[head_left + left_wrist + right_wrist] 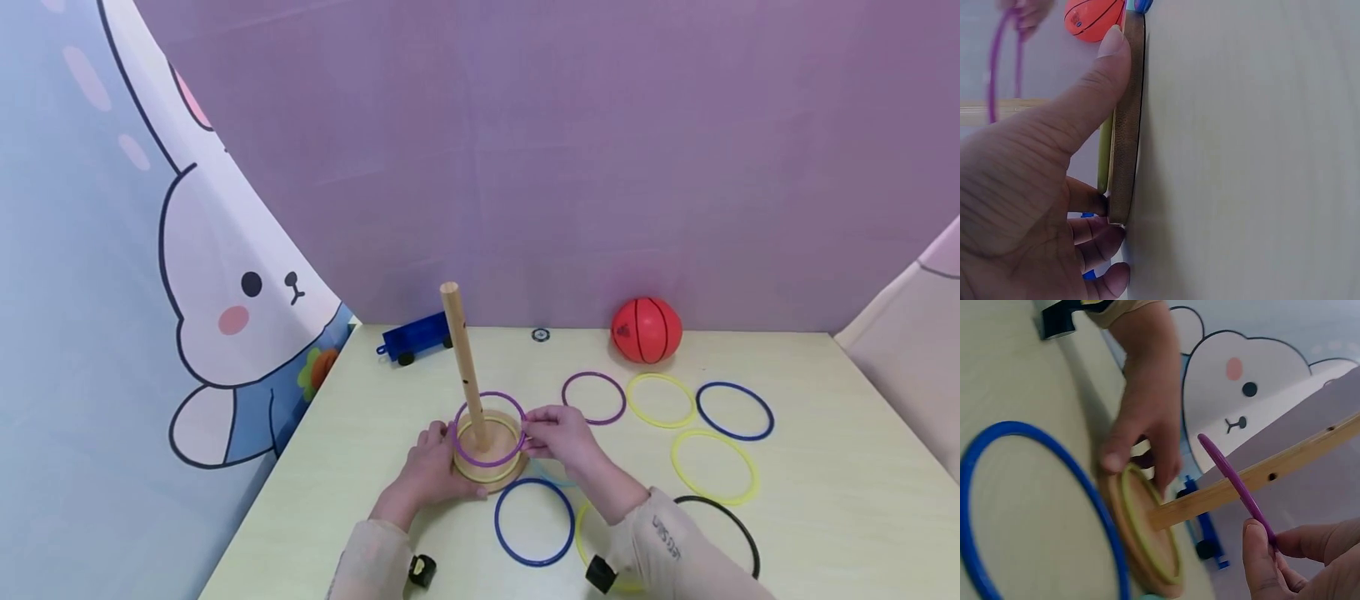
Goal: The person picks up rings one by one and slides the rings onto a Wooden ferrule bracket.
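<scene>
A wooden ring-toss stand has a round base (1125, 144) and an upright peg (468, 375). My left hand (431, 471) grips the base's edge, thumb on the near side and fingers round the left. On the base lies a yellow ring (1132, 515), encircling the peg's foot. My right hand (566, 437) pinches a purple ring (1235, 479) between thumb and fingers at its right side. In the right wrist view, that ring is around the peg, above the base and apart from the yellow one. Some right-hand fingers are hidden.
Beside the base lie a blue ring (501, 537) and a partly covered light-blue ring (551, 479). Further right are another purple ring (592, 374), several yellow rings, another blue ring (768, 417) and a black ring (738, 521). Behind stand a blue toy wagon (416, 336) and red ball (647, 330).
</scene>
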The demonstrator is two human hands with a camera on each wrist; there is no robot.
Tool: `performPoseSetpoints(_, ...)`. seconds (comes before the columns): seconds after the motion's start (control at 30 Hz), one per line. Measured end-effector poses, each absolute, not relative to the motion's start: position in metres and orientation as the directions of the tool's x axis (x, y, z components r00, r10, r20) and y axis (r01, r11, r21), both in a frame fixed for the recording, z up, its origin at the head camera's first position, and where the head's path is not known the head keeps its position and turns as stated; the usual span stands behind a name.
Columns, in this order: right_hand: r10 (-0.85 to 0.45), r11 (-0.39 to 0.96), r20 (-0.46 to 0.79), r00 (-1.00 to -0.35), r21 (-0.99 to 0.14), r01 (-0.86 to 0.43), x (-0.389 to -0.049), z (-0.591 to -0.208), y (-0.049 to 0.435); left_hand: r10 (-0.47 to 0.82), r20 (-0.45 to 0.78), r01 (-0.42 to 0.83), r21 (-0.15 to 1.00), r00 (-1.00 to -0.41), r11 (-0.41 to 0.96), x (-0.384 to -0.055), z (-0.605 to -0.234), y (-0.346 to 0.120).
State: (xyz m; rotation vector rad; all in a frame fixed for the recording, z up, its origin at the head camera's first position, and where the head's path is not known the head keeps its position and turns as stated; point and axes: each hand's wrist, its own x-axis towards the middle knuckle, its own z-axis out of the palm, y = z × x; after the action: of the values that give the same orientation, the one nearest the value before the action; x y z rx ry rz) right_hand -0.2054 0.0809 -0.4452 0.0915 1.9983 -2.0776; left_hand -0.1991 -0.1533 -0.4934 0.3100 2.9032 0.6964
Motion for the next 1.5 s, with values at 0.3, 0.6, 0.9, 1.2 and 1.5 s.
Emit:
performPoseSetpoints(0.3, -0.092, 0.030, -0.252, -0.963, -0.968, 0.250, -0.203, -0.475, 0.075, 0.247, -0.080, 0.191, 0.428, -0.966, 0.883, -0.199, -0.494, -0.153)
performPoseSetpoints(0.6, -0.087, 0.070, -0.217, -0.972, -0.975, 0.211, -0.203, -0.488, 0.074, 0.237, -0.096, 0.174, 0.437, -0.967, 0.883, -0.198, -0.495, -0.153)
performPoseSetpoints(0.9, -0.057, 0.233, -0.083, -0.995, -0.970, 0.067, -0.198, -0.486, 0.081, 0.250, -0.080, 0.194, 0.422, -0.965, 0.885, -0.200, -0.498, -0.154)
performPoseSetpoints(1.2, -0.058, 0.209, -0.099, -0.993, -0.974, 0.085, -0.182, -0.466, 0.107, 0.240, -0.093, 0.178, 0.431, -0.966, 0.884, -0.200, -0.495, -0.154)
performPoseSetpoints(1.5, -0.027, 0.123, -0.128, -0.991, -0.985, 0.124, -0.159, -0.455, 0.146, 0.240, -0.110, 0.171, 0.433, -0.965, 0.885, -0.201, -0.494, -0.155)
